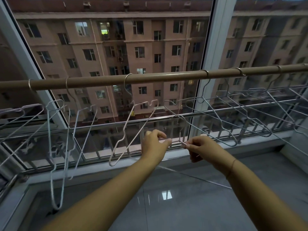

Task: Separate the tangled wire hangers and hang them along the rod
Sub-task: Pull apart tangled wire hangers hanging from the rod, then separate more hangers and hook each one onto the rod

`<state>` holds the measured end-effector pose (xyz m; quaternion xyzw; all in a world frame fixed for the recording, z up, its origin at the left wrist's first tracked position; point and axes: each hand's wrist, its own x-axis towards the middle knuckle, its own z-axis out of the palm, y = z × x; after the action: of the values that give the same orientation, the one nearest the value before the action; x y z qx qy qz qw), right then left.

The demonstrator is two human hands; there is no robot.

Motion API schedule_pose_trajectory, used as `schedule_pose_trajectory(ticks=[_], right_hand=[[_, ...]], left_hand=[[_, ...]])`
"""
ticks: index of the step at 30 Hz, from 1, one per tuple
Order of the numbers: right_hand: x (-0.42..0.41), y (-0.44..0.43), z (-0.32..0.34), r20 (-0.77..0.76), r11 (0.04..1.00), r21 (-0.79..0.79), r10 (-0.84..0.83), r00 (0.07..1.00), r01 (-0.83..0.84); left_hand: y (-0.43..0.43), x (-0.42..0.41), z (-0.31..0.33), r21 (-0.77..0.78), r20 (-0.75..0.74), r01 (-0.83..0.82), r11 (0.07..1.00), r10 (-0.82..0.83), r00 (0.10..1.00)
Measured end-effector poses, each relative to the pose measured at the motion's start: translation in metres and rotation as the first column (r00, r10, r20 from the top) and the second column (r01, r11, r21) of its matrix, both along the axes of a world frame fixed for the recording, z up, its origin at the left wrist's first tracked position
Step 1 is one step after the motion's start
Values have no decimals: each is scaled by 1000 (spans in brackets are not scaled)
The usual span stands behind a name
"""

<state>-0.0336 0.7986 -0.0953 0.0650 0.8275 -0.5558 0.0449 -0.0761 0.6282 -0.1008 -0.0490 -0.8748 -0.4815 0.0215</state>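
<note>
A brown rod (150, 78) runs across the window at chest height. Several wire hangers hang from it by their hooks. Among them are a pale blue one (56, 147) at the left, a white one (133, 127) in the middle, and overlapping ones (233, 117) at the right. Below the rod, one loose wire hanger (180, 118) is held between both hands, hook up, with its bottom wire slanting down to the right. My right hand (201, 147) pinches its neck. My left hand (155, 144) pinches the wire just to the left.
Large window panes stand behind the rod, with a white frame post (211, 47) and a metal guard rail (100, 125) outside. A glossy grey tiled ledge (183, 205) lies below my arms. The hangers at the right cross one another.
</note>
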Motion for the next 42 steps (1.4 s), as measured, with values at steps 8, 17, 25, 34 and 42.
schedule_pose_trajectory(ticks=[8,17,25,34,42], right_hand=[[16,-13,41,-115,982,-179,-86,990,65],[33,-21,76,-239,988,-137,-108,965,77],[17,-29,106,-283,993,-101,-94,955,68],[-18,-45,103,-200,986,-143,-110,974,82],[-26,-43,85,-159,980,-192,-77,984,45]], left_hand=[[34,14,30,361,127,126,924,-183,975],[44,12,72,620,224,65,782,-256,940],[29,-10,111,610,186,45,791,-198,962],[25,-45,111,540,278,-69,839,-101,955],[21,-55,91,521,241,-94,849,-41,970]])
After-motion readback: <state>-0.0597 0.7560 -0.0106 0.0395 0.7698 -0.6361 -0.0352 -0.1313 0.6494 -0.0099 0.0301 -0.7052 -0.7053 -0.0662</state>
